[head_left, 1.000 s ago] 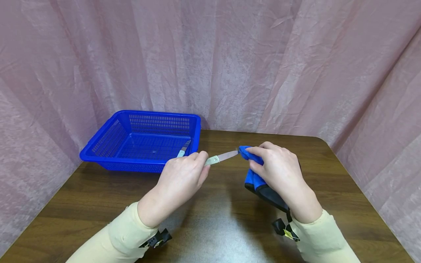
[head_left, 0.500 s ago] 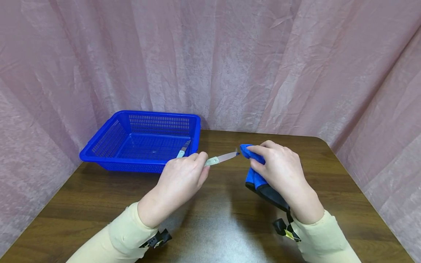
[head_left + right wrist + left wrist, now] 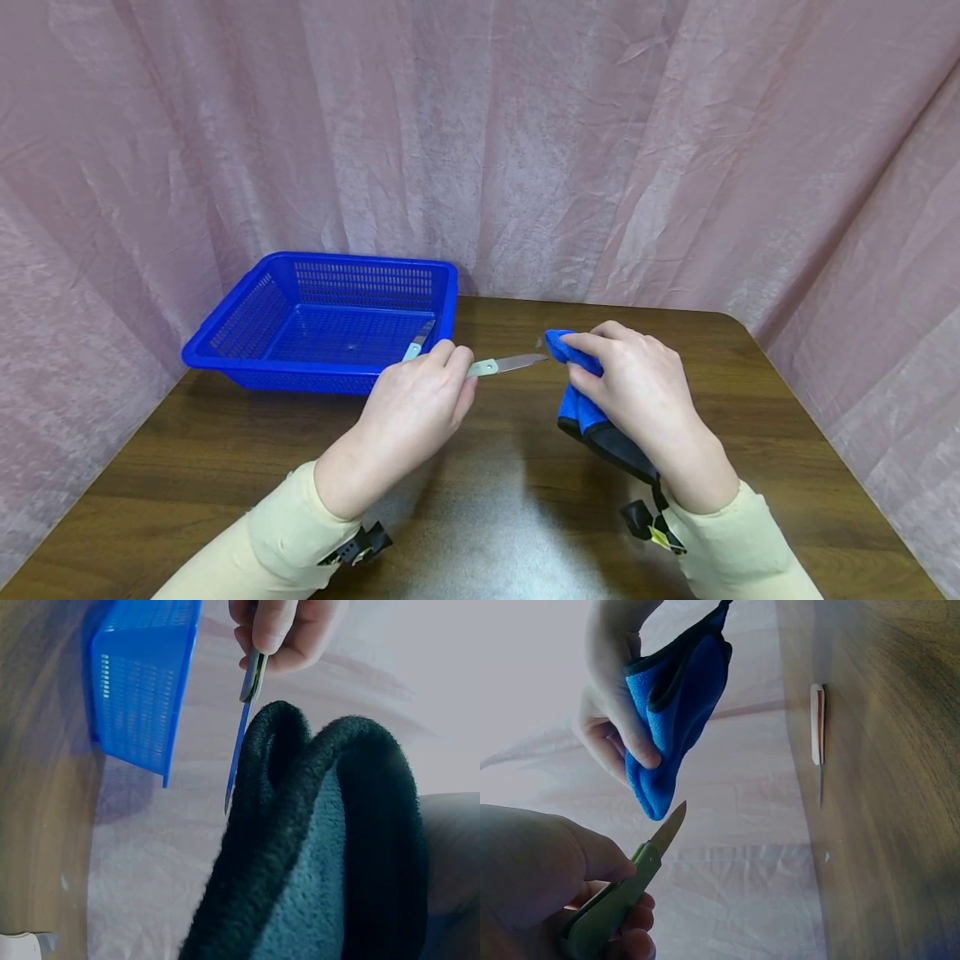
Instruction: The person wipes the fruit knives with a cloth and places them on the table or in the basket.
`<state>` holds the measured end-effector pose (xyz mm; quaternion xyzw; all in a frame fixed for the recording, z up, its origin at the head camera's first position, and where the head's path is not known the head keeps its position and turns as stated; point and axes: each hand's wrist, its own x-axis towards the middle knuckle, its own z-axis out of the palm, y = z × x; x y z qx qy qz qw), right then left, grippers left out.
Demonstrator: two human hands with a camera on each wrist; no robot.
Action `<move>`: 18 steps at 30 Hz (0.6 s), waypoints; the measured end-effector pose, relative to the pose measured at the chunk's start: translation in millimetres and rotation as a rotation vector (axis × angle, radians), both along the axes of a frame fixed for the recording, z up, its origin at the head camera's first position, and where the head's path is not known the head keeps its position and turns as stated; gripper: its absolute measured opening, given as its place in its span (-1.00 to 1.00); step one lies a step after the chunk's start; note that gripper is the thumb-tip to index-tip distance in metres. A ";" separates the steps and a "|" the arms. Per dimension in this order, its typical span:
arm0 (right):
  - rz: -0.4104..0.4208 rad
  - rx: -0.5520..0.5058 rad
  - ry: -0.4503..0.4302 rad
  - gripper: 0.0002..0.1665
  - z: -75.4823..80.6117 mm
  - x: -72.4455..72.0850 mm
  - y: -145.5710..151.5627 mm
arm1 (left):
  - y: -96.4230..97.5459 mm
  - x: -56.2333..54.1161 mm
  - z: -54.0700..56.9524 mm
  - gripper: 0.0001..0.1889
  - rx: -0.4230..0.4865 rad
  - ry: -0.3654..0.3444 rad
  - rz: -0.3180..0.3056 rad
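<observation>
In the head view, my left hand [image 3: 416,417] grips a folding knife [image 3: 483,367] by its pale green handle. Its blade is out and points right, toward the cloth. My right hand [image 3: 637,400] pinches a bunched blue cloth [image 3: 581,408] with a black edge between thumb and fingers. The blade tip [image 3: 676,817] lies right by the cloth's lower end [image 3: 656,802] in the left wrist view. The cloth's folds fill much of the right wrist view, where part of the blade [image 3: 236,757] shows beside them.
A blue plastic basket [image 3: 322,364] stands at the back left. Inside it, a second knife [image 3: 420,340] with a pale green handle leans at the right end. Another knife [image 3: 817,724] with a light handle lies on the wooden table [image 3: 900,847]. A pink curtain [image 3: 525,150] hangs behind.
The blade tip has dipped and the blade now looks narrower. The cloth, at the tip one second ago, moved slightly right and then back left. The basket has stayed put.
</observation>
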<state>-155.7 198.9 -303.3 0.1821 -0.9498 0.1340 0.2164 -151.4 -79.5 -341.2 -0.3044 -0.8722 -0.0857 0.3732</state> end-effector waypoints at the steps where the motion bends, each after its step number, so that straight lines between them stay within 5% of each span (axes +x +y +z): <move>1: 0.001 0.001 0.000 -0.59 0.1 0.1 0.0 | 0.0 0.2 0.1 -0.76 -0.001 -0.001 0.001; 18: 0.005 0.000 -0.006 -0.58 1.4 0.0 0.9 | 0.0 0.5 0.9 -0.73 -0.034 -0.053 0.014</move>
